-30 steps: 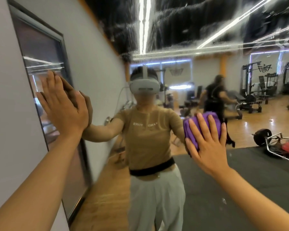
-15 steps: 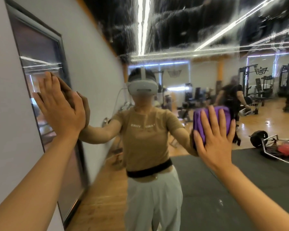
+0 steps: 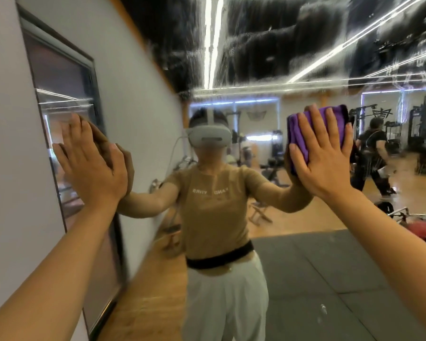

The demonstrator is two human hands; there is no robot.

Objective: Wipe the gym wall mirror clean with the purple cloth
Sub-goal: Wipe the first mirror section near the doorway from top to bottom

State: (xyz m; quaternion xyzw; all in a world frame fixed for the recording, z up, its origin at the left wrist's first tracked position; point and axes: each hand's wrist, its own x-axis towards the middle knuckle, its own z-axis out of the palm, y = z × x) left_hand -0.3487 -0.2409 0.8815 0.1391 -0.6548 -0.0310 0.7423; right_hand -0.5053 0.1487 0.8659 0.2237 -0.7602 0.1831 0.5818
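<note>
Purple cloth (image 3: 303,136) lies folded into a thick pad under the right hand (image 3: 322,156), pinned flat against the gym wall mirror (image 3: 305,279); that grip is open, fingers straight and spread over the pad, pressing rather than curling round it; the cloth shows above the fingertips and past the thumb side, so most of it sits up and to the left of the palm, its longer side standing roughly upright. One cloth, two hands. The left hand (image 3: 91,161) is flat too, fingers straight, palm on the glass well apart from the cloth near the mirror's left edge, holding nothing; I judge it a brace only, and the right hand is the one that does the wiping. Beyond both palms the glass carries what matters: a broad band of streaky, smeared film (image 3: 280,45) across the upper mirror, directly above the cloth and well out of its present reach; the coming stroke seems to turn on that, up from the pad's top edge. Deeper in the reflection stand one person in a headset (image 3: 210,139), one other person (image 3: 374,153) walking, and gym machines (image 3: 423,119).
</note>
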